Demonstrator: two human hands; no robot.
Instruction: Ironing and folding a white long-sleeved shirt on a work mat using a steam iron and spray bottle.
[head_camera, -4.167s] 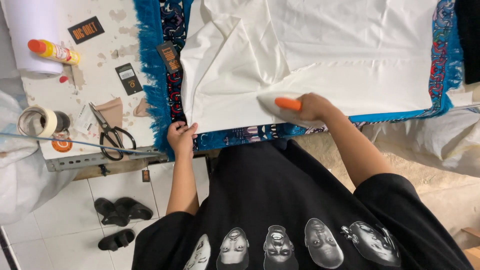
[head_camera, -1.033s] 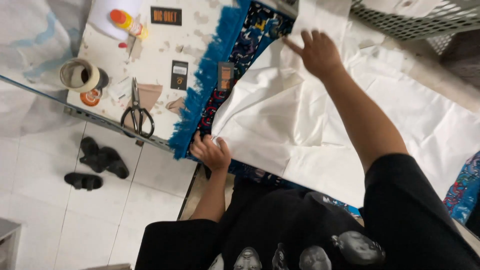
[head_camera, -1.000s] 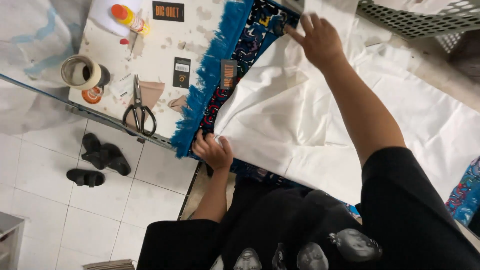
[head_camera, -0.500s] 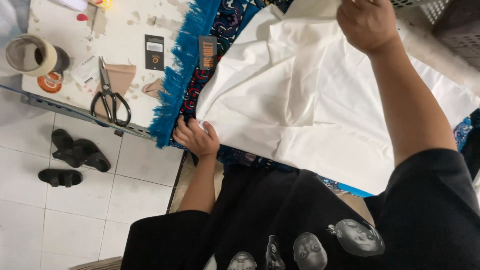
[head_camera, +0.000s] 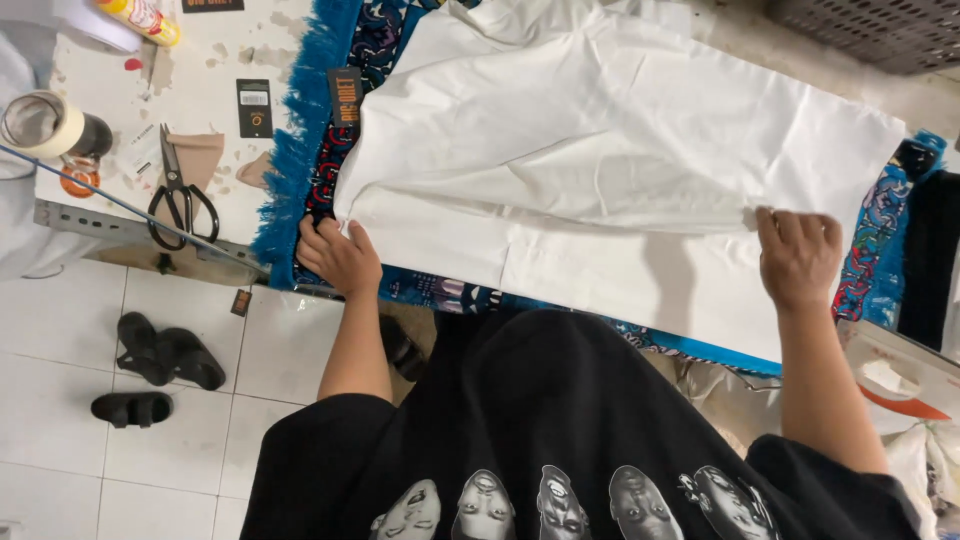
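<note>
White cloth (head_camera: 600, 170) spread flat across a patterned blue rug (head_camera: 300, 170) with a fringed edge, folded over on itself so that an upper layer lies on a lower one, edges roughly matched. Left hand (head_camera: 340, 255) at the near left corner, fingers curled down on the cloth's corner and the rug beneath, seemingly pinning that end in place; whether actually pinching the fabric, cannot tell. Right hand (head_camera: 798, 258) at the far right end, fingers closed over the edge of the upper layer, apparently drawing it taut against the pinned corner so the fold lies smooth. Both ends held at once, likely to keep the layers from slipping on each other.

Further out to the left, a white, worn table (head_camera: 210, 60) carrying black scissors (head_camera: 180, 200) near its front edge, a roll of tape (head_camera: 40, 125) at the corner, a small black tag (head_camera: 254, 106) and a yellow bottle with an orange cap (head_camera: 140, 18) at the back, all well apart from the cloth, within reach of the left hand. Below, on the tiled floor (head_camera: 60, 340), black sandals (head_camera: 165, 355). At top right, a dark mesh basket (head_camera: 870, 30).
</note>
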